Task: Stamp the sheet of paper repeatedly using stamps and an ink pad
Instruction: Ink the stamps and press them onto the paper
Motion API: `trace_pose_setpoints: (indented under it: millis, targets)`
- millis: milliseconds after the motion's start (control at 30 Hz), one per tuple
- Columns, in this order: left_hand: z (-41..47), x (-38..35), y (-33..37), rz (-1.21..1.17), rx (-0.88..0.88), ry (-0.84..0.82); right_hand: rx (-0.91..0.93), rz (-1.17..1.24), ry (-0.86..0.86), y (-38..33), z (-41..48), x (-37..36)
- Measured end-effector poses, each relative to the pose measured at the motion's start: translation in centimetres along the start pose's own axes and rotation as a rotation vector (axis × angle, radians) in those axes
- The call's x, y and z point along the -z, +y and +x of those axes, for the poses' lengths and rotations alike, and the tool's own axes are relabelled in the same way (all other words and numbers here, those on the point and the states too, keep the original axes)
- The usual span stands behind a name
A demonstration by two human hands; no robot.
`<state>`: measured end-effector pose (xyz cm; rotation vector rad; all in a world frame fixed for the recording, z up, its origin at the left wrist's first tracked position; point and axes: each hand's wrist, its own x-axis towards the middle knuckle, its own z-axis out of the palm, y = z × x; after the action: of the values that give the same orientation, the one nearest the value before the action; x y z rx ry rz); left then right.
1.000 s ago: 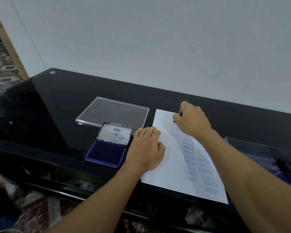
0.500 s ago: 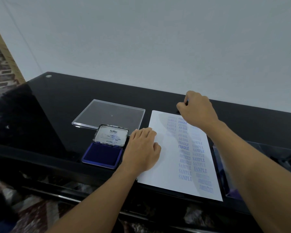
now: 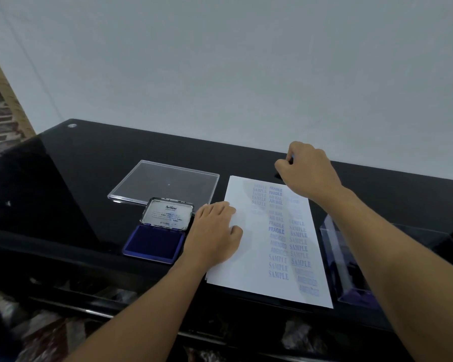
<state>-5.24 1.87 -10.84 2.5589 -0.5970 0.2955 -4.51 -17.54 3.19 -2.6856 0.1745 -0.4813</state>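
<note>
1. Head view, reference: the sheet of paper (image 3: 248,262) lies flat on the black glossy surface (image 3: 76,178), with its long edges running away from the person.
2. The sheet carries columns of blue imprints reading SAMPLE, FRAGILE, AIR MAIL and AMENDED. Its left strip is unprinted.
3. The left hand (image 3: 215,231) lies palm down on the left edge of the sheet. Its fingers are straight and close together, it presses the paper flat, and it holds nothing.
4. The right hand (image 3: 309,171) is at the far right corner of the sheet, with its fingers curled tightly round a stamp (image 3: 278,175).
5. Only a small dark part of the stamp shows below the fingers, at the far edge of the sheet. Whether it touches the sheet cannot be told.
6. The ink pad (image 3: 153,242) lies open just left of the sheet, beside the left hand. Its dark blue pad faces up.
7. The ink pad's hinged lid (image 3: 167,214) is folded back, away from the person, and shows a printed label inside.
8. A clear flat plastic cover (image 3: 165,182) lies left of the sheet's far end, beyond the ink pad.
9. A clear plastic box (image 3: 335,257) stands just right of the sheet, partly hidden by the right forearm.
</note>
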Motion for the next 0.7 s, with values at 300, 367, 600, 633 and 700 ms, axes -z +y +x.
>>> trace_pose_setpoints:
  millis: [300, 367, 600, 633, 700]
  targets:
    - [0.0, 0.2, -0.1, -0.002, 0.038, -0.108, -0.063, -0.012, -0.053, 3.5, -3.5, 4.5]
    - [0.1, 0.2, 0.0, 0.003, 0.047, -0.129, -0.098, -0.028, -0.064, 4.7, -4.6, 5.8]
    - [0.1, 0.6, 0.4, 0.038, 0.068, -0.154, -0.206, -0.035, -0.09, 8.6, -7.8, 9.4]
    - [0.2, 0.7, 0.6, 0.042, 0.072, -0.155, -0.217, -0.027, -0.098, 9.1, -8.2, 9.7]
    - [0.3, 0.9, 1.0, 0.063, 0.071, -0.159, -0.238, 0.001, -0.123, 9.8, -8.8, 10.0]
